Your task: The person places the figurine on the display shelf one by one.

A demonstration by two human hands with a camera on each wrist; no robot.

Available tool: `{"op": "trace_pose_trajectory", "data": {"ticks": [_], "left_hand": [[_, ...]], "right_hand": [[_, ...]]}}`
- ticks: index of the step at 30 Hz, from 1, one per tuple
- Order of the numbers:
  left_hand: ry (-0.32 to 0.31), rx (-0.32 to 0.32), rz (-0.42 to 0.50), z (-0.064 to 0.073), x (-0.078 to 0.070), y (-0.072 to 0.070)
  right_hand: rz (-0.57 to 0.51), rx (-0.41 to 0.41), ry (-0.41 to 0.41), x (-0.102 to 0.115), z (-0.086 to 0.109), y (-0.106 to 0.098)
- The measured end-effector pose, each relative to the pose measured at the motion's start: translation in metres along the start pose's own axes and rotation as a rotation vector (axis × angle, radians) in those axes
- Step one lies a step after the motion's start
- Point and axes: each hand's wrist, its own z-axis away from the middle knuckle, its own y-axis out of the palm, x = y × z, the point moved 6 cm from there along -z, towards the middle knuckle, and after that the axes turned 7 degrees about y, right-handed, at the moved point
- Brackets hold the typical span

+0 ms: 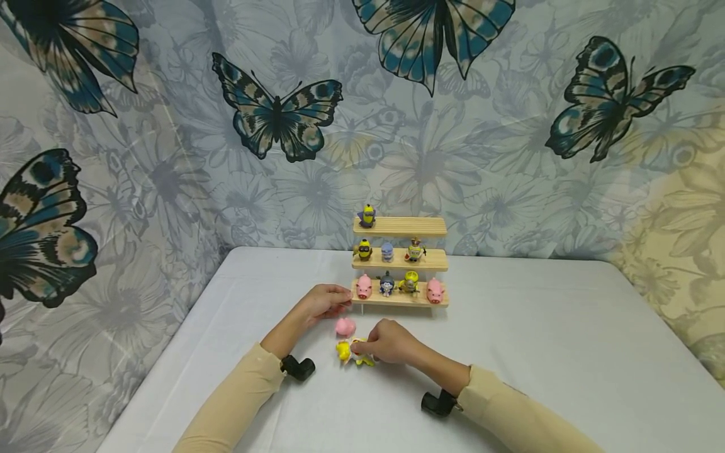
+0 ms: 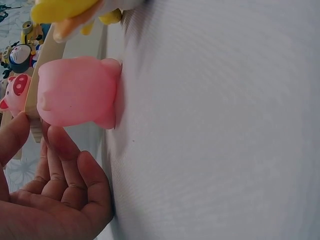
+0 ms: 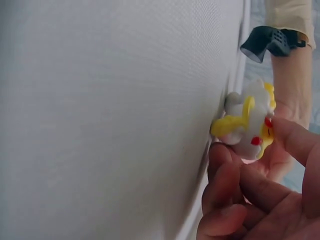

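My right hand [image 1: 391, 343] pinches a yellow-and-white toy figurine [image 3: 245, 120] with red spots, between thumb and fingers. It lies on its side, low against the white cloth. At the left end of a three-tier wooden display shelf [image 1: 404, 225], my left hand [image 1: 325, 303] holds the corner of the bottom board between thumb and index finger; the other fingers curl loosely below. A pink pig figure [image 2: 77, 92] stands on the cloth between the hands, its back toward the left wrist camera. Another pink pig [image 1: 364, 287] sits on the bottom board beside my left fingertips.
The bottom tier also carries a dark-haired figure [image 1: 387, 284], a yellow figure [image 1: 410, 282] and a second pig [image 1: 435, 290]. Several small figures stand on the middle tier, and one caped yellow figure [image 1: 367, 216] on top. Butterfly-patterned fabric [image 1: 487, 182] hangs behind the white-covered table [image 1: 538, 352].
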Motion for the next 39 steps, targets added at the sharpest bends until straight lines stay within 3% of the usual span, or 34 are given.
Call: {"op": "trace_pose_trajectory", "data": {"ticks": [7,15,23,33,39], "left_hand": [[0.002,0.001,0.004,0.0,0.001,0.0],[0.001,-0.004,0.005,0.001,0.0,0.001],[0.003,-0.001,0.003,0.001,0.0,0.0],[0.003,0.011,0.012,-0.001,0.002,0.0],[-0.003,-0.002,0.006,-0.001,0.001,0.0]], "right_hand": [[-0.005,-0.039,0.03,0.002,-0.001,0.0],[0.006,-0.056,0.002,0.002,0.002,-0.003],[-0.009,-0.04,-0.052,0.002,0.005,-0.006],[-0.05,-0.016,-0.047,0.0,0.007,-0.009],[-0.006,-0.048,-0.152,0.006,0.012,-0.023]]}}
